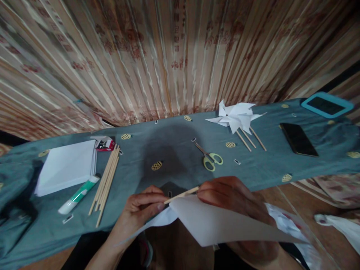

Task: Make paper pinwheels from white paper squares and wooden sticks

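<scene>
Both the left hand and right hand grip a stick over the near edge of the desk, probably steadying it against the paper. Scissors lie beyond, apparently leaving working room.

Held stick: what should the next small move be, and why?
Probably tilt the held stick slightly to check its join with the white paper: the left hand holds it on one side, the right hand on the other, and the paper meets it in view between them, but no fastening shows.
</scene>
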`<action>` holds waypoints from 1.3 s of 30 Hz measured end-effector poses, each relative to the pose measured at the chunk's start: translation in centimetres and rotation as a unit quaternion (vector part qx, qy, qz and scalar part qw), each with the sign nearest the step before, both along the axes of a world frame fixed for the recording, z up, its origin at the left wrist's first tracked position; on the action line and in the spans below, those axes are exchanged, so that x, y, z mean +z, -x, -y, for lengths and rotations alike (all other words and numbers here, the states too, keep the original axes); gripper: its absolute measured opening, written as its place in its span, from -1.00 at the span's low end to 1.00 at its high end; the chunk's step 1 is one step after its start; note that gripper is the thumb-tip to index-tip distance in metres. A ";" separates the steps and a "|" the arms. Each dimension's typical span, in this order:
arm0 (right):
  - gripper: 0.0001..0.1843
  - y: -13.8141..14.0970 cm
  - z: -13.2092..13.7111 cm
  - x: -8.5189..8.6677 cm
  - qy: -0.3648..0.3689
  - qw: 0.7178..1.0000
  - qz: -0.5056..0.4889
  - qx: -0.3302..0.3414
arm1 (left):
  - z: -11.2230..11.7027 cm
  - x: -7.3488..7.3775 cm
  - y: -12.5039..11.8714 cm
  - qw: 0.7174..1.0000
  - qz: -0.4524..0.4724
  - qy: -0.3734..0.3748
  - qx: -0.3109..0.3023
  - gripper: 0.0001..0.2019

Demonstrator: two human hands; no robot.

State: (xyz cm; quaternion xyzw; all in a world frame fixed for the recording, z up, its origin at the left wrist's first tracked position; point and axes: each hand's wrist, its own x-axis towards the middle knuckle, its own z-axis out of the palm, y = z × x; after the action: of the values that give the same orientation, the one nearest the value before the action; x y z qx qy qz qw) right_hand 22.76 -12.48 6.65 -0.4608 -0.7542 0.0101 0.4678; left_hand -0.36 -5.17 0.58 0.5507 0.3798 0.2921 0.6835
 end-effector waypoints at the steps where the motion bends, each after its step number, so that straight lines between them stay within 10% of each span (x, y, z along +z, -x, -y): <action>1: -0.78 0.0 0.0 0.0 -0.006 1.000 0.001 -0.002 | 0.0 0.3 -0.1 1.000 -0.006 -0.003 -0.002 -0.70; 39: -0.81 -0.8 0.4 -0.5 0.025 0.997 0.072 -0.006 | -0.1 0.1 0.2 1.000 -0.023 -0.002 0.001 -0.80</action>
State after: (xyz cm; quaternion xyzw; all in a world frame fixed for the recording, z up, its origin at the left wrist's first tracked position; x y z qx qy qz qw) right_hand 23.53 -12.89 6.16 -0.4762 -0.7827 -0.0073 0.4007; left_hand -0.56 -5.04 0.67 0.5584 0.3951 0.2808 0.6733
